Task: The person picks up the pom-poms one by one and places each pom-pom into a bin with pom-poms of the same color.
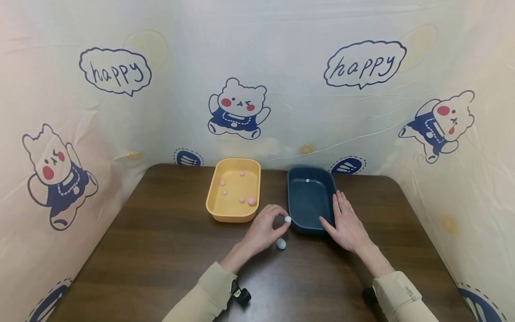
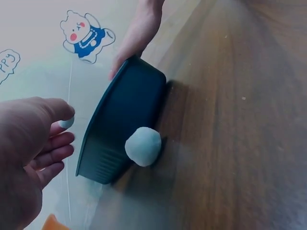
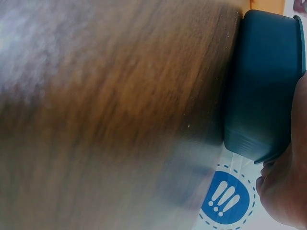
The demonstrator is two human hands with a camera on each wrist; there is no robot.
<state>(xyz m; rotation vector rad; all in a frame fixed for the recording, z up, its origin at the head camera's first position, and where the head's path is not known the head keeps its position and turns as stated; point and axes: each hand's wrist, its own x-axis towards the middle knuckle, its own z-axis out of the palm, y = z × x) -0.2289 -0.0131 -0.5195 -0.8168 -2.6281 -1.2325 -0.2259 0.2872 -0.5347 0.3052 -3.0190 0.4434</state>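
Note:
My left hand (image 1: pixel 263 230) pinches a small pale-blue ball (image 1: pixel 287 219) between thumb and fingertip, close to the near left corner of a dark blue tray (image 1: pixel 309 208). A bigger pale-blue ball (image 1: pixel 281 243) lies on the table just in front of that tray; in the left wrist view this ball (image 2: pixel 143 146) looks slightly lumpy. Inside the blue tray, toward the back, sits a tiny pale ball (image 1: pixel 307 180). With fingers extended, my right hand (image 1: pixel 349 226) rests against the tray's right side, thumb over the near part of the rim.
Left of the blue tray stands a yellow tray (image 1: pixel 232 217) with several pink balls (image 1: pixel 251 201) in it. Both trays are on a dark wooden table (image 1: pixel 169 232). A pale printed curtain (image 1: pixel 281 112) hangs behind and along both sides.

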